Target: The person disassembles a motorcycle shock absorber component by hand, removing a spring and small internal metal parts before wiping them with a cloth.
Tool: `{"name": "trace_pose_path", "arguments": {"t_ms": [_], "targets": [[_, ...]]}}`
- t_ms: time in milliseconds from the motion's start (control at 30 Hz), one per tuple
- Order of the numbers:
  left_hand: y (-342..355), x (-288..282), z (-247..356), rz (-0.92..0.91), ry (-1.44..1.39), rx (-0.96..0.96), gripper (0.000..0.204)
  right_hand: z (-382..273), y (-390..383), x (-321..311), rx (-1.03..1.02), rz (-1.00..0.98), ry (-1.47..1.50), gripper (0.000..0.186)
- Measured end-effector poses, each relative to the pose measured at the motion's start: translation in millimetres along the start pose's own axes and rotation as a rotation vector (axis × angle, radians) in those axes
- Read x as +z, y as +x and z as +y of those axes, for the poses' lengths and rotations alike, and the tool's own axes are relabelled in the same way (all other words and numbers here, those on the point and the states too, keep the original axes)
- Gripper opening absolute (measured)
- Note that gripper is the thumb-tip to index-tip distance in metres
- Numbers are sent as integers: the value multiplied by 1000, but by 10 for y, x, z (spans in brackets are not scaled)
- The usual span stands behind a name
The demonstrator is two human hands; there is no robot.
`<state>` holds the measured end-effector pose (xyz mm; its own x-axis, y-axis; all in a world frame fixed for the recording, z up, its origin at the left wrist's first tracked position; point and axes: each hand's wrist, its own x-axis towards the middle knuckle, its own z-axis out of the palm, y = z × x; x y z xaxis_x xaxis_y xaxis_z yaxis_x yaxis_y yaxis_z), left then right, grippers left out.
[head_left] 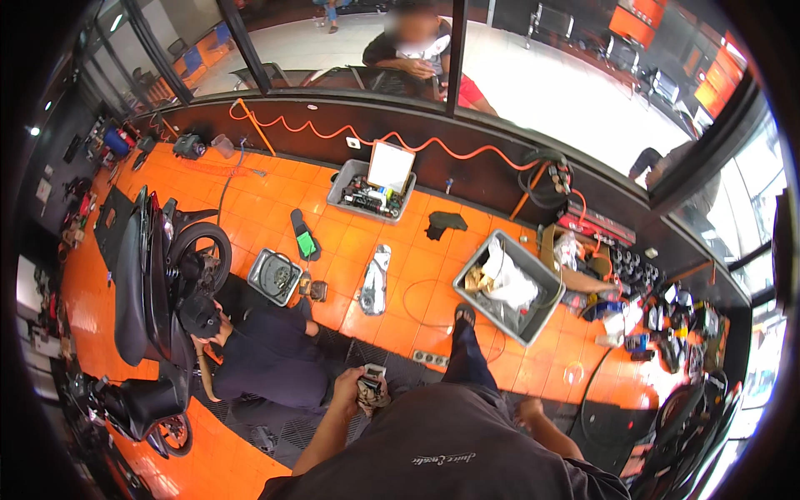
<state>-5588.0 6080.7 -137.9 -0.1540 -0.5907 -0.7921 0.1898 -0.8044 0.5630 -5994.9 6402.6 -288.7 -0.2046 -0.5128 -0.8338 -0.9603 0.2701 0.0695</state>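
My left hand [347, 389] is closed round a small grey metal part [375, 372] with a crumpled brownish cloth [373, 397] against it. It is held left of my body, above the dark floor mat [402, 367]. My right hand [528, 408] hangs low at my right side, partly behind my dark shirt; its fingers do not show clearly enough to tell what they do. A co-worker in a dark shirt and cap [200, 315] crouches on my left, beside a black motorcycle [133, 275].
Ahead on the orange tiles stand a grey bin [533, 329] of packaging, a tray of tools [333, 196] and a small grey tub [287, 294]. A plastic-wrapped strip [375, 279] lies between them. A power strip [431, 357] sits near my foot. Assorted parts [667, 333] crowd the right.
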Motion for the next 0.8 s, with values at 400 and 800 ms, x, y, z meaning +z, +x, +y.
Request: {"name": "trace_pose_path", "arguments": {"t_ms": [400, 800], "targets": [[498, 2342, 864, -29, 34, 147, 15, 1562, 1167, -2624, 222, 379, 1639, 18], [1018, 2801, 1534, 8, -138, 83, 16, 1269, 2047, -2918, 341, -71, 1512, 16]]}}
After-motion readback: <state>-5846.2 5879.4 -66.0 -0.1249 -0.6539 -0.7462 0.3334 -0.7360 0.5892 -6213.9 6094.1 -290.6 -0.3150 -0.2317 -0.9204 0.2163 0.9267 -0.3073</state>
